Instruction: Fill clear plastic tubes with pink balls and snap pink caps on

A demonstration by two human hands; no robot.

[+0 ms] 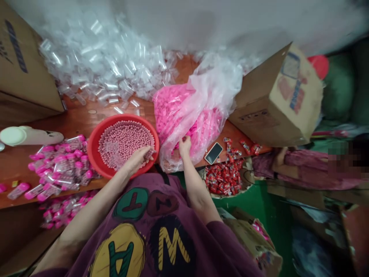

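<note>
My left hand (140,157) is inside the right part of a red basin (93,148) of small pink beads (123,136). Its fingers are closed round what looks like a small clear container (149,154), partly hidden by the hand. Just right of the basin lies a clear plastic bag (201,90) full of bright pink pieces (173,105). At the bag's opening is my right hand (185,146), its fingers bent together among the pink pieces; whatever they hold is too small to make out.
Clear containers (115,73) are heaped behind the basin. Pink-capped filled containers (63,165) and a white bottle (31,135) lie left. Cardboard boxes (25,77) flank the table. A phone (213,153), red packets (225,179) and another person's arm (288,169) are right.
</note>
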